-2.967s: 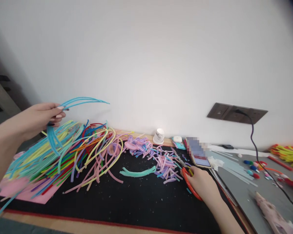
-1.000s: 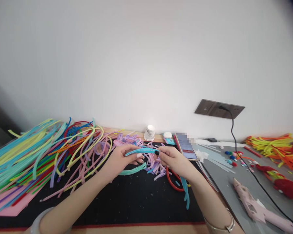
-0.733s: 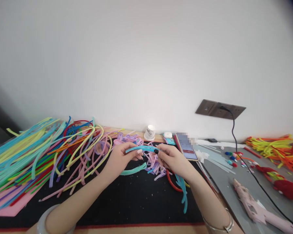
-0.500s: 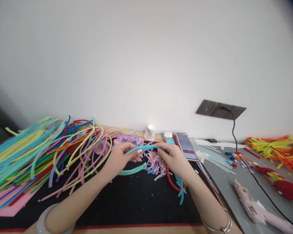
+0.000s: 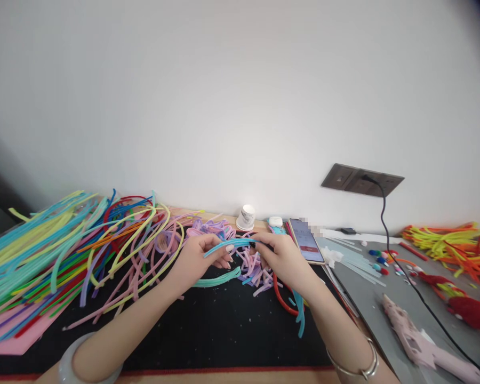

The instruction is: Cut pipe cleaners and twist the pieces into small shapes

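- Far L: big pile of mixed-colour fuzzy stems (image 5: 64, 226), partly over a pink sheet (image 5: 14, 332).
- L hand (image 5: 194, 262): thumb + fingers closed tog. on blue stems (image 5: 237, 242), close to their short L ends.
- Just below, on the black mat (image 5: 224, 333): teal bundle (image 5: 221, 279), near L hand.
- Ctr: blue stems were held up off the mat, slightly arched btwn both hands; exact no. unclear.
- Handling (judged): v. light, soft fuzz, prob. thin wire core, so bendy, not fragile or slippery; could splay if loose. Best hold: pinch near ends, strands flat tog.
- Behind: paper cup (image 5: 247, 217), pink/purple cut bits (image 5: 259, 273).
- R hand (image 5: 282, 260): fingertips clamped on same stems; blue tails hung below palm.
- Under R hand: red-handled scissors (image 5: 277, 293), partly hidden; phone (image 5: 306, 242) just beyond.
- Far R: pink glue gun (image 5: 414, 338), yellow/orange stems (image 5: 460, 248).
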A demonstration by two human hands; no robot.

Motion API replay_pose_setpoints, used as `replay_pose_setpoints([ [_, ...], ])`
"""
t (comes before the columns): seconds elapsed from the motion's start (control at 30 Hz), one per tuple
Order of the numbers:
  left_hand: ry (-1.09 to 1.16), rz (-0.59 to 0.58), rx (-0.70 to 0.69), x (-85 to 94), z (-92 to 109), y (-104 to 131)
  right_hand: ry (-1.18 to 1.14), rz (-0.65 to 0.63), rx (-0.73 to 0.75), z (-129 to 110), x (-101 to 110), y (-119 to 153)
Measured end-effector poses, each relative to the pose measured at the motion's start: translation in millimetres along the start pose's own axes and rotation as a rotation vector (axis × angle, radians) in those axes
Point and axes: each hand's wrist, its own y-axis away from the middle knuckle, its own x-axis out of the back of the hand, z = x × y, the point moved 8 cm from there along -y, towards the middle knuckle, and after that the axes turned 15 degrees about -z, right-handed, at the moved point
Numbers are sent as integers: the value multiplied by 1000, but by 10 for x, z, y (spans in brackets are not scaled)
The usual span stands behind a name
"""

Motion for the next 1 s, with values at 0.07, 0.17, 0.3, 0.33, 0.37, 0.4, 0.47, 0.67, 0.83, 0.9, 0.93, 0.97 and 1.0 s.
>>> replay_pose_setpoints([
  [0.07,3,0,-2,1,9,2,-4,-15,10,-18,-4,-5],
  [0.17,10,4,15,2,13,1,25,-19,28,-33,-1,-12],
  [0.3,17,3,51,3,-5,-3,151,27,43,-46,47,-2],
  [0.33,14,-2,52,0,-7,-3,165,30,43,-40,56,4],
  [0.37,8,-8,53,-3,-9,-2,165,25,41,-29,61,10],
  [0.4,-1,-14,56,-7,-12,1,155,15,37,-13,63,18],
  [0.47,-21,-24,66,-15,-20,9,131,0,26,23,70,35],
  [0.67,-26,-56,89,-66,-22,12,95,-66,6,66,20,46],
  [0.83,24,-49,96,-68,-36,1,48,-128,-15,36,-59,20],
  [0.9,36,-55,99,-68,-53,-4,72,-130,1,-1,-61,16],
  [0.93,40,-59,98,-68,-60,-7,92,-125,15,-23,-56,15],
  [0.97,42,-61,96,-67,-63,-9,111,-119,30,-44,-51,15],
  [1.0,42,-62,91,-65,-61,-11,126,-114,43,-61,-47,15],
])
